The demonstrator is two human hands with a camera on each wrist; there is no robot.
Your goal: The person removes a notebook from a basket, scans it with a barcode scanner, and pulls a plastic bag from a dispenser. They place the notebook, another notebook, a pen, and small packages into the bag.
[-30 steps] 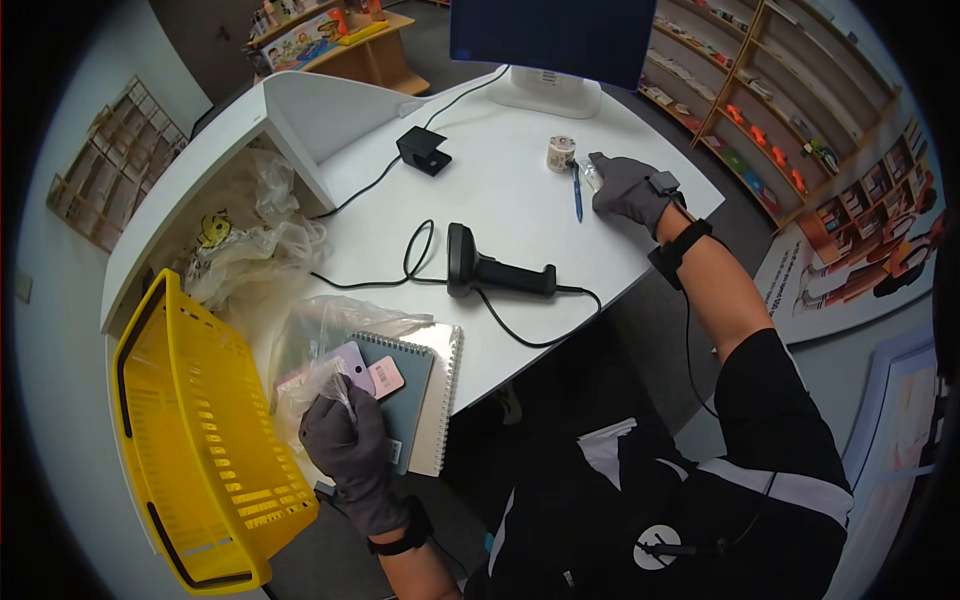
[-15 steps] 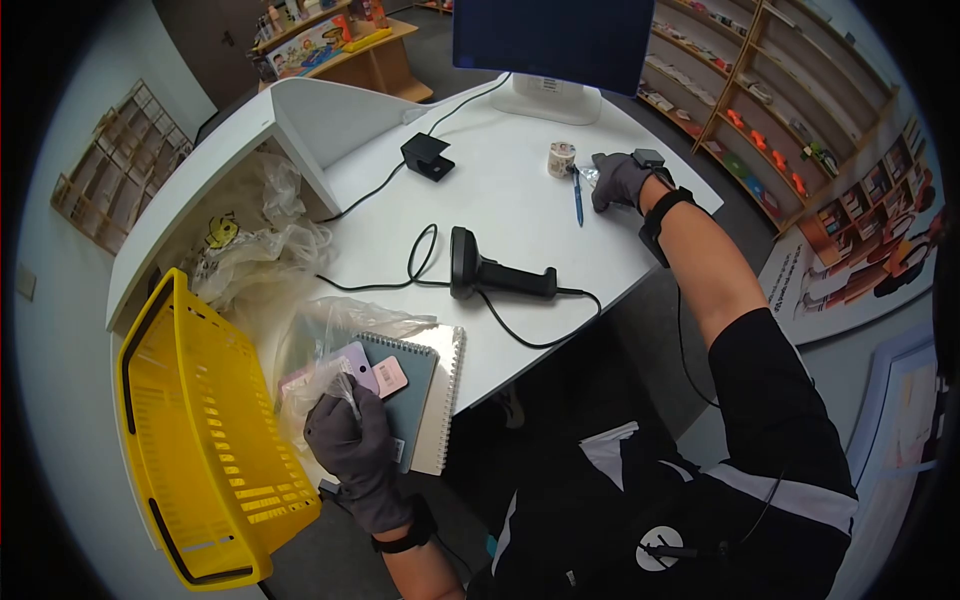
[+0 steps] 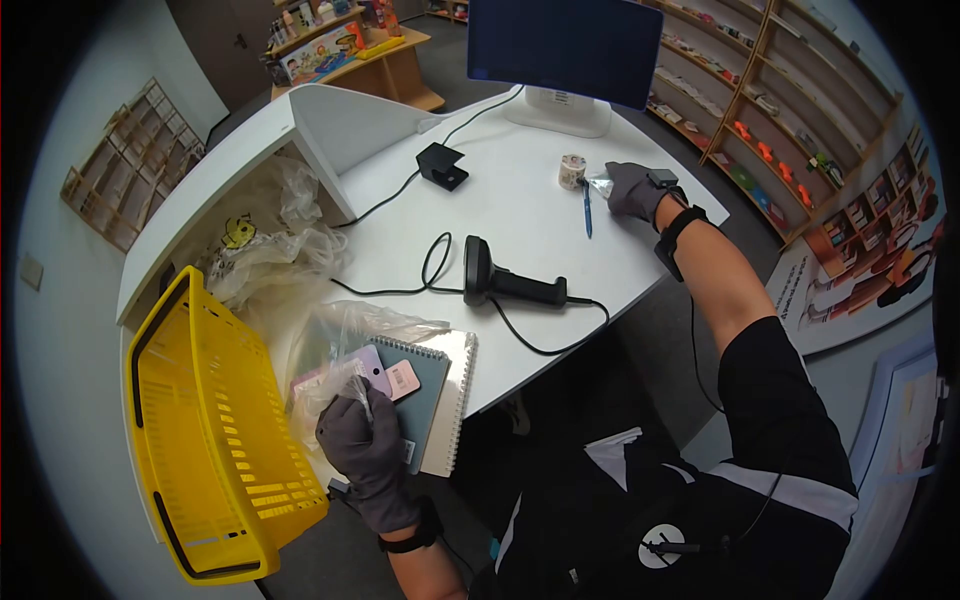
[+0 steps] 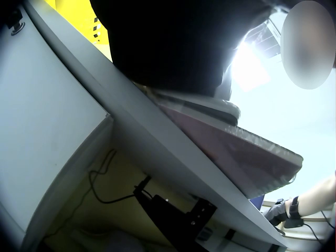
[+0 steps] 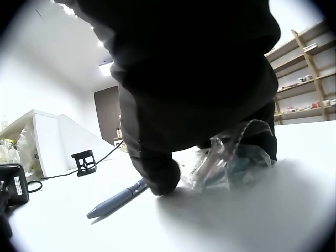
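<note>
Work in hand, seen from the head, looks like a gathering step: the grey-gloved right hand point(image 3: 635, 192) is on a small, crinkled, clear plastic packet point(image 3: 601, 186) at the far right of the white counter point(image 3: 520, 220), just beside a slim blue pen point(image 3: 588, 215) and a pale patterned roll point(image 3: 572, 172). The grey-gloved left hand point(image 3: 362, 445) pinches a bunched edge of a thin, see-through plastic bag point(image 3: 340, 345), which lies near the spiral notebook with a blue-grey cover point(image 3: 428, 395) and the yellow slotted plastic basket point(image 3: 235, 420). The next move, I judge, calls for raising the packet cleanly, without dragging the pen along, while the left fingers hold the bag's edge.

From the left wrist, a dark, backlit mass fills the top of the frame, above notebooks seen edge-on at the counter's rim; fingers cannot be made out there, so their grip is read from the head view.

From the right wrist, the right hand arches over the packet, fingers bent down and closed about its film, as far as the shadow lets me tell. One fingertip comes down right by the pen's end; whether they touch is unclear. What the packet contains is too blurred to tell.
</note>
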